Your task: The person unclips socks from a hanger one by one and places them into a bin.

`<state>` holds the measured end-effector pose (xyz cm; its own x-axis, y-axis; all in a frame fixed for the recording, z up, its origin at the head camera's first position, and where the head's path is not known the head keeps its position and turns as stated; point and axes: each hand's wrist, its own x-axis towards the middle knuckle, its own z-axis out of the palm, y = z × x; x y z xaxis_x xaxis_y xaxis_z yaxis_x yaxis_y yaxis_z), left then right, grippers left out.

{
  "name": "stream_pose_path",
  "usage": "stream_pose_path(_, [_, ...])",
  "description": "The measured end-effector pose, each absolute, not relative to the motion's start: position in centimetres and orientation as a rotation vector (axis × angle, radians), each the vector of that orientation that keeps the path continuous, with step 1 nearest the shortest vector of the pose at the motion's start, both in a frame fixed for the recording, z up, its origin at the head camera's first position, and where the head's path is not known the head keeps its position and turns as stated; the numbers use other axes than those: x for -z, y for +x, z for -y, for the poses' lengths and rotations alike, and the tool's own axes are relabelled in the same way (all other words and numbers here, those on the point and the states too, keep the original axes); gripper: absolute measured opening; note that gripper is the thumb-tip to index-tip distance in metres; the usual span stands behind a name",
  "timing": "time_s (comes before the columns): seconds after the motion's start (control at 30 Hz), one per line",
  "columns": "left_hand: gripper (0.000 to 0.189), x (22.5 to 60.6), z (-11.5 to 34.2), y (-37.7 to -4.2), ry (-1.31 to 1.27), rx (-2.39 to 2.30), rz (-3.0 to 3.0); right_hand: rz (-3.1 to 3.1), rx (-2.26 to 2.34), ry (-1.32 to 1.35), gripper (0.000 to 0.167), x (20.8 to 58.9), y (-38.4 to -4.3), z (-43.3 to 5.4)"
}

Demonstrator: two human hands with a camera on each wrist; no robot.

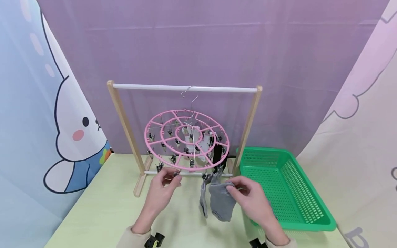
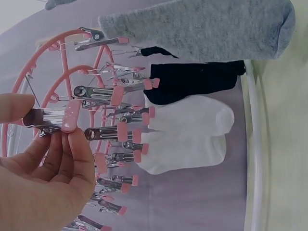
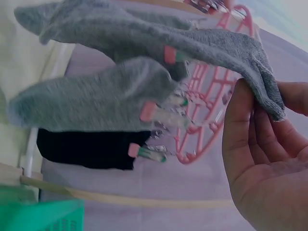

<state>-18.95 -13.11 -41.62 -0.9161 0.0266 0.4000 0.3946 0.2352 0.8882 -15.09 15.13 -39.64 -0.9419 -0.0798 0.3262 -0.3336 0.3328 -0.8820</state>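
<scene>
My left hand (image 1: 159,191) pinches a metal clip (image 2: 50,119) with pink tips, at the near edge of a round pink sock hanger (image 1: 149,148). In the left wrist view no fabric is between that clip's tips. To the right, my right hand (image 1: 253,199) pinches the end of a grey sock (image 3: 255,72) between thumb and fingers. Beside it another grey sock (image 3: 96,98) hangs from a clip. Further back on the hanger hang a black sock (image 2: 192,82) and white socks (image 2: 187,134), held by clips.
The hanger hooks near a wooden stand's white top bar (image 1: 149,87). Several unused clips dangle from its rings. A green basket (image 1: 310,186) stands on the right of the pale table (image 1: 102,206). A purple curtain (image 1: 198,51) covers the back.
</scene>
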Motion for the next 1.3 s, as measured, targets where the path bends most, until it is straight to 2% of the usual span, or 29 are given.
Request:
stream_pose_path(0.4, [0.018, 41.7, 13.8, -19.0, -0.34, 1.697, 2.216, 2.197, -1.529, 0.349, 0.013, 38.1, -15.1, -18.7])
stream_pose_path(0.8, [0.018, 41.9, 14.5, -19.3, -0.281, 1.705, 2.173, 2.219, -1.424, 0.118, 0.023, 37.2, -14.8, -22.5])
stream_pose_path(1.03, [0.021, 41.8, 14.9, -19.4, -0.266, 1.687, 2.162, 2.284, -1.395, 0.002, 0.027, 38.3, -14.9, -24.5])
stream_pose_path(1.3, [0.02, 41.8, 15.0, -19.4, -0.27, 1.645, 2.124, 2.475, -1.433, -0.105, 0.031, 41.9, -16.3, -25.9])
